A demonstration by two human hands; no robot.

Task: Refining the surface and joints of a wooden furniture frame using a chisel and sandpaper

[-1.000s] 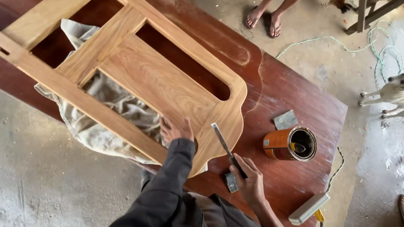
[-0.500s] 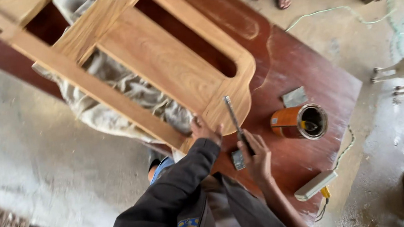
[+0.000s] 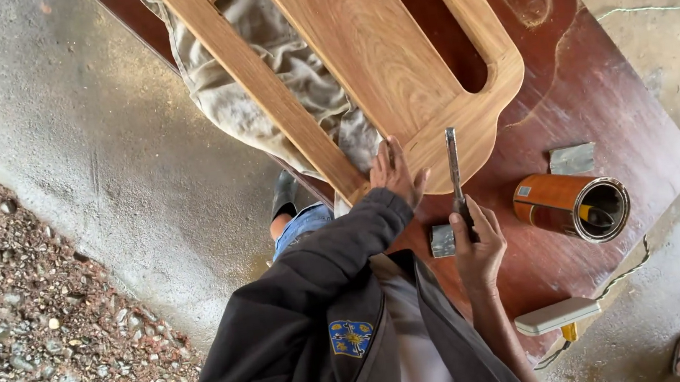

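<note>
Chisel [image 3: 454, 172] in right hand [image 3: 476, 240], handle hidden, frame [image 3: 393, 59] cropped

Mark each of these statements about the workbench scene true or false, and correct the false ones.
1. The left hand rests on the wooden frame. True.
2. The right hand holds a hammer. False: it holds a slim metal tool.
3. The orange can lies on its side, open. True.
4. The cloth covers the can. False: it lies under the frame.
5. The can stands on the floor. False: it lies on the dark red table.
</note>
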